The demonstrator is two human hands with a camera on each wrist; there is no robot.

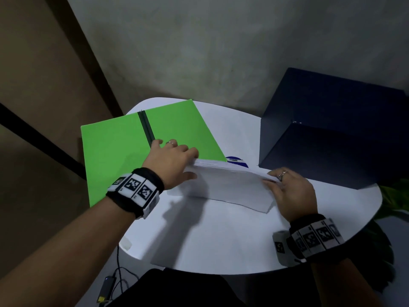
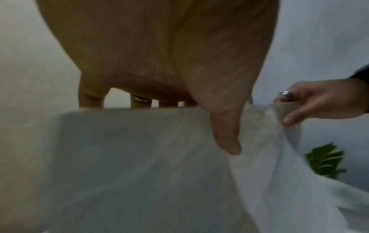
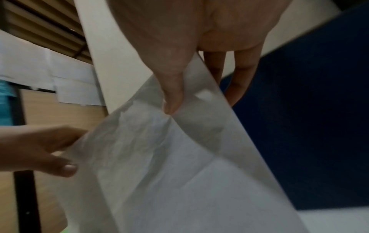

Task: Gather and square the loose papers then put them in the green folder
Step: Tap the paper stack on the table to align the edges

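You are gripping the stack of papers (image 1: 230,185) at both ends, lifted and tilted above the near middle of the white table (image 1: 221,240). Your left hand (image 1: 170,162) is holding the left end, thumb on the near face and the other fingers hooked over the top edge. Your right hand (image 1: 290,189) is pinching the right end, thumb in front, fingers behind. The sheets are reading as gathered, so you are judging the squaring step to be in hand: in the head view the top edge is showing a fan of layered sheets, and a lower right corner is poking out unevenly.

Next you are likely needing to stand the stack on edge and tap it on the table until the edges are lining up, then carry it leftward and away from you. Keep both grips firm; the outer sheet is bowing in the right wrist view and could be slipping loose.

Beyond your left hand the green folder (image 1: 124,147) is lying open and flat, its dark spine (image 1: 146,127) running down the middle; its left corner is overhanging the table edge. A small blue object (image 1: 235,161) is peeking out behind the stack, too hidden to identify. Farther right a dark blue box (image 1: 332,134) is crowding that side, so you are having less room there, and green leaves (image 1: 396,198) are showing past the table's right rim
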